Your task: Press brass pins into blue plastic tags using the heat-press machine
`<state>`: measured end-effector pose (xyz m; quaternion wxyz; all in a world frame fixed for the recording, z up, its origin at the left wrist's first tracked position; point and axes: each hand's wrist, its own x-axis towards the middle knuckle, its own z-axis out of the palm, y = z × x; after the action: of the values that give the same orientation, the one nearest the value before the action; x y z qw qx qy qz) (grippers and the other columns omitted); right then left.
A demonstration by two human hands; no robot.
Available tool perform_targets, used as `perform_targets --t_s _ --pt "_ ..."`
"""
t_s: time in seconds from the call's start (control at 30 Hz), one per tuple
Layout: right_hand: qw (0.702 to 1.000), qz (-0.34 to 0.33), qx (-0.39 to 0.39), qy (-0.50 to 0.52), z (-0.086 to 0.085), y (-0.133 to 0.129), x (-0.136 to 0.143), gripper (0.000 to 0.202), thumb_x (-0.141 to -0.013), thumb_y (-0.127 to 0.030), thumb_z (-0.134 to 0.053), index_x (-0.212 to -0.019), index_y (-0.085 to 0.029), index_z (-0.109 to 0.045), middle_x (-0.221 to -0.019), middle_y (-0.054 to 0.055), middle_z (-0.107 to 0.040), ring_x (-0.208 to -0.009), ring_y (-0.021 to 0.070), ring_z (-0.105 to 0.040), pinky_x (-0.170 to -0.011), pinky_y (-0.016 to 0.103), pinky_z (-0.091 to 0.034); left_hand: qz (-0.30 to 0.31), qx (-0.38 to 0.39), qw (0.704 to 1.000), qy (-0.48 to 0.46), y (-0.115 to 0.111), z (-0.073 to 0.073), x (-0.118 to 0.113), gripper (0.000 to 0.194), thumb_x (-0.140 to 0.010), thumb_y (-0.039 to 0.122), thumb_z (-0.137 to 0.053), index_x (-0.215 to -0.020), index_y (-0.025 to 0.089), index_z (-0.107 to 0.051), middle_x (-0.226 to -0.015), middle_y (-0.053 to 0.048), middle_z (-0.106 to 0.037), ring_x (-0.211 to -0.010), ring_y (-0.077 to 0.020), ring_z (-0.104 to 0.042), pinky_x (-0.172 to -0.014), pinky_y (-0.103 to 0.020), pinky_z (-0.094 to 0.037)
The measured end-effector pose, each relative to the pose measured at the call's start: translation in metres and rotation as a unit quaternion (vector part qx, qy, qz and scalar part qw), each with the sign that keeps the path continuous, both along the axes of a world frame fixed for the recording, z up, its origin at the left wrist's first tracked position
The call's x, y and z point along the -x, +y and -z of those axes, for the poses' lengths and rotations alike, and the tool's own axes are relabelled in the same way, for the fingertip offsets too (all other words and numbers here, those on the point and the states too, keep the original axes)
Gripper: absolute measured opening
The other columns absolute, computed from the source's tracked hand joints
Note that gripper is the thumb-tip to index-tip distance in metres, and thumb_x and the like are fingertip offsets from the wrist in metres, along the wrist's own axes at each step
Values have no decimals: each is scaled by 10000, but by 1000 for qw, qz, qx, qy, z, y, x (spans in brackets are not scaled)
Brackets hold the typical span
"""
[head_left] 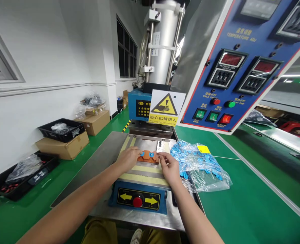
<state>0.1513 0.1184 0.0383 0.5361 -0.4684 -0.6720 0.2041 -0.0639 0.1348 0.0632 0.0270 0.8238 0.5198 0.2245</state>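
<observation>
An orange plastic piece (147, 157), with small blue plastic parts (151, 155) set in it, lies across the metal work plate in front of the press. At its left end my left hand (129, 159) is closed, with the fingertips on the end beside a blue part. My right hand (169, 166) pinches the other end between thumb and fingers. Some of the contact is hidden behind the fingertips. The press head (151, 130) hangs just behind and above the piece.
A clear bag of blue parts (195, 161) lies to the right. A control box (228, 71) juts out at upper right, next to a hand-hazard sign (167, 107). A red button (137, 202) sits on the front panel. Black trays (60, 130) and cartons stand left.
</observation>
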Motion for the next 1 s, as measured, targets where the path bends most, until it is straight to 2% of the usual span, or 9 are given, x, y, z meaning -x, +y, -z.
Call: perform_targets --t_s 0.1,0.17,0.23,0.33,0.47,0.57,0.77,0.9,1.0 --pt "995 65 -33 75 -2 -11 -12 284 -857 -391 -547 -970 -178 -697 -909 91 -720 -782 204 -646 -723 343 -516 -22 11 994 -107 -9 -11 18 288 -894 218 -445 -1066 193 -675 -1023 -78 -699 -924 -202 -646 -831 -289 -504" --pt "984 116 -34 130 2 -25 -28 296 -828 -414 -585 -971 -175 -688 -953 106 -715 -847 225 -649 -774 375 -516 -64 -8 972 -225 -19 -9 42 293 -892 331 -471 -1058 187 -665 -1030 -76 -702 -895 -199 -654 -828 -292 -513" --pt "972 153 -5 180 13 -45 -44 321 -789 -432 -631 -985 -180 -672 -998 117 -710 -916 247 -650 -816 399 -515 -132 -34 926 -352 -36 5 69 373 -866 479 -504 -1022 174 -654 -991 -82 -707 -893 -213 -661 -839 -314 -528" --pt "965 154 81 196 39 -78 -60 320 -753 -443 -677 -957 -197 -666 -1000 108 -711 -962 260 -649 -861 400 -510 -242 -26 846 -473 -69 46 94 488 -823 621 -498 -978 176 -626 -950 -101 -699 -907 -256 -666 -848 -373 -549" --pt "969 63 170 168 71 -106 -53 307 -736 -478 -688 -864 -199 -677 -879 94 -709 -859 258 -666 -789 372 -535 -286 68 825 -482 -112 101 78 612 -769 732 -470 -1036 205 -630 -1009 -101 -696 -953 -313 -657 -833 -435 -561" --pt "967 28 188 169 81 -110 -43 280 -743 -468 -686 -834 -204 -671 -836 85 -699 -821 251 -665 -765 362 -540 -289 80 806 -510 -128 121 55 627 -753 749 -478 -1008 197 -631 -1041 -107 -697 -1022 -317 -642 -849 -406 -565" --pt "964 27 203 168 79 -108 -46 273 -718 -435 -692 -859 -201 -679 -895 107 -711 -798 260 -668 -752 375 -539 -288 68 810 -506 -130 130 51 536 -813 685 -468 -1064 235 -617 -1112 -72 -682 -1100 -285 -616 -861 -363 -563" --pt "964 44 214 150 80 -108 -43 195 -706 -378 -675 -809 -212 -675 -835 81 -707 -804 262 -664 -688 335 -531 -285 53 817 -499 -126 133 50 512 -807 678 -484 -978 227 -656 -1041 -79 -701 -1014 -289 -649 -831 -370 -565" --pt "962 56 218 153 79 -105 -40 216 -696 -423 -675 -762 -218 -676 -799 81 -708 -791 278 -667 -669 348 -537 -281 44 821 -495 -122 129 51 514 -787 695 -493 -878 226 -682 -953 -85 -712 -960 -300 -658 -783 -363 -566"
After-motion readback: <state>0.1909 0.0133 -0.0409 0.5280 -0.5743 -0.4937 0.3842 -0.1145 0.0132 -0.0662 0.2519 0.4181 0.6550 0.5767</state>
